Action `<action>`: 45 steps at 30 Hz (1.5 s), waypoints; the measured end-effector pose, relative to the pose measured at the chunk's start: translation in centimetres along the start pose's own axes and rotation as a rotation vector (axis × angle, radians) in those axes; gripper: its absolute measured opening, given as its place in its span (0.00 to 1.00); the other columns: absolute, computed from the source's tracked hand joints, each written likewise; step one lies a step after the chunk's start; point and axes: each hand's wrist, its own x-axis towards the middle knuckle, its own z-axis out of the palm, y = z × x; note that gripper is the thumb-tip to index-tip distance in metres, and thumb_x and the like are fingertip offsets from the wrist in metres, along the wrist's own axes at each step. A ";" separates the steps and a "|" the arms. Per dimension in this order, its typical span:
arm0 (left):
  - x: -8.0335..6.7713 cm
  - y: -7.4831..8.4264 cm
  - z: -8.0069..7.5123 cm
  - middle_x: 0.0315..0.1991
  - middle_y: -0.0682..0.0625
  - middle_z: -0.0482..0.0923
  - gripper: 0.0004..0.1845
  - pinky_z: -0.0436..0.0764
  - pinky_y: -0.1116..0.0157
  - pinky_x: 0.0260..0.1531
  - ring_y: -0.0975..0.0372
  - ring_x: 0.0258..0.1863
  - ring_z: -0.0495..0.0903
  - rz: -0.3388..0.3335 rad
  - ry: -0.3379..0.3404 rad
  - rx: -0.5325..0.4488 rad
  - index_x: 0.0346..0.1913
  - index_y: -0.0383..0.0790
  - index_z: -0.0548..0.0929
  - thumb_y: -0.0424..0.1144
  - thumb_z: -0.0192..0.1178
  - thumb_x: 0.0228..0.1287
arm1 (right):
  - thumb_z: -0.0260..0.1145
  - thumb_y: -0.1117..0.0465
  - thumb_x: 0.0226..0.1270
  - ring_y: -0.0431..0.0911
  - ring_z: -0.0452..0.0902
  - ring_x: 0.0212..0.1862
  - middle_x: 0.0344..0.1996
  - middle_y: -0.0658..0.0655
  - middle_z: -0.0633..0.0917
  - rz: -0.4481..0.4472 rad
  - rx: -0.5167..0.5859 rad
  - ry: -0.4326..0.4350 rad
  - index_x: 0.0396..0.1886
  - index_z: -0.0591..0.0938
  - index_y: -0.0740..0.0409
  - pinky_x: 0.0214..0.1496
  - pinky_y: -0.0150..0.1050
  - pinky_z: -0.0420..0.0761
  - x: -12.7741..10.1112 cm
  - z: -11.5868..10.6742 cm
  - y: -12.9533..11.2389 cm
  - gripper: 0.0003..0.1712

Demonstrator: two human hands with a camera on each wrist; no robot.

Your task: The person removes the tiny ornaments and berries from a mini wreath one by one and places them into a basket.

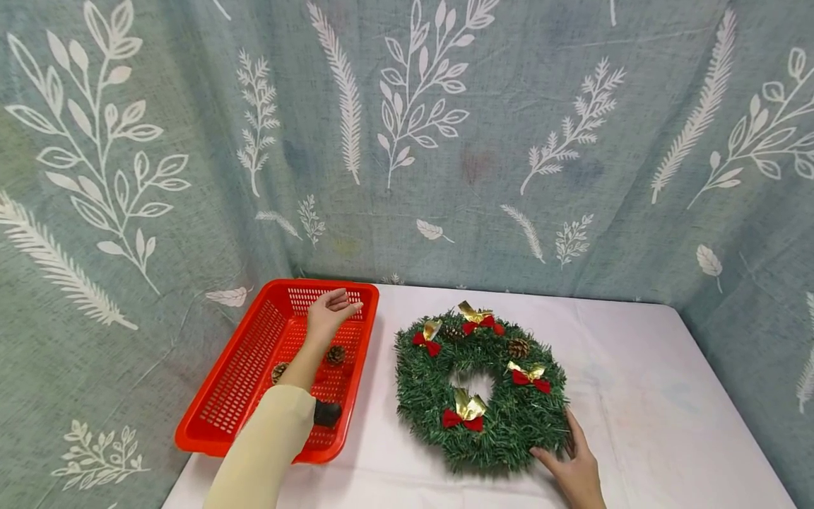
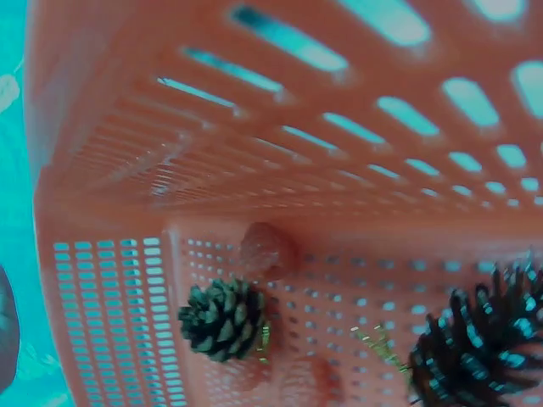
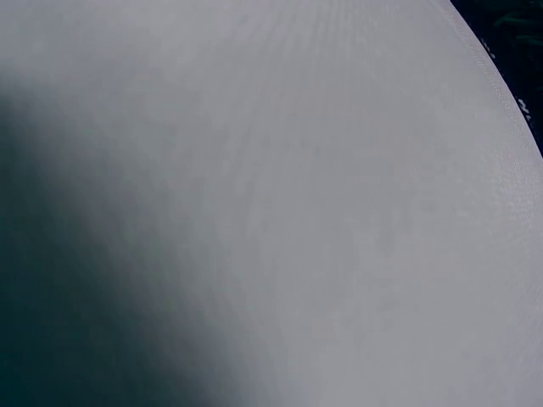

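My left hand (image 1: 331, 314) is over the far end of a red plastic basket (image 1: 372, 318), fingers relaxed and nothing visible in them. Below it in the basket lie a pine cone (image 1: 335, 355) and another pine cone (image 1: 280, 372), partly behind the forearm. The left wrist view shows a brown pine cone (image 2: 222, 320), a darker pine cone (image 2: 484, 348) and a reddish round piece (image 2: 267, 251) inside. With thumb and fingers, my right hand (image 1: 577, 466) grips the lower right edge of a green wreath (image 1: 420, 396) lying on the table.
On the wreath sit several red bows with gold ribbon (image 1: 464, 417) and a pine cone (image 1: 518, 348). A white cloth covers the table (image 1: 636, 396). Patterned grey-green curtains (image 1: 477, 233) hang behind and at both sides. Mostly blurred pale surface fills the right wrist view.
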 end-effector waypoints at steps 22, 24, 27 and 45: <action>-0.8 4.0 4.5 0.58 0.41 0.74 0.29 0.77 0.63 0.53 0.54 0.56 0.75 0.034 -0.158 -0.047 0.61 0.37 0.73 0.36 0.69 0.56 | 0.75 0.49 0.50 0.69 0.50 0.69 0.72 0.71 0.50 -0.008 -0.016 -0.002 0.77 0.43 0.53 0.66 0.60 0.61 0.1 0.0 0.1 0.64; -1.0 4.1 5.4 0.57 0.41 0.74 0.29 0.77 0.60 0.54 0.53 0.56 0.75 0.044 -0.185 -0.045 0.61 0.37 0.74 0.37 0.69 0.55 | 0.75 0.49 0.50 0.69 0.50 0.69 0.72 0.71 0.50 -0.006 -0.016 -0.002 0.77 0.43 0.53 0.66 0.61 0.61 0.0 0.0 0.1 0.64; -1.2 4.1 6.8 0.56 0.41 0.76 0.29 0.77 0.58 0.55 0.52 0.55 0.75 0.061 -0.218 -0.040 0.60 0.38 0.75 0.37 0.70 0.55 | 0.75 0.48 0.50 0.69 0.50 0.69 0.72 0.71 0.49 -0.002 -0.022 -0.004 0.77 0.43 0.53 0.66 0.61 0.62 0.0 0.0 0.1 0.64; -2.1 2.2 14.4 0.56 0.42 0.77 0.29 0.77 0.56 0.54 0.50 0.56 0.75 0.041 -0.317 0.129 0.59 0.38 0.75 0.39 0.70 0.54 | 0.75 0.49 0.51 0.70 0.51 0.68 0.72 0.72 0.50 -0.028 -0.017 -0.004 0.77 0.44 0.53 0.65 0.61 0.63 -0.2 -0.1 0.0 0.62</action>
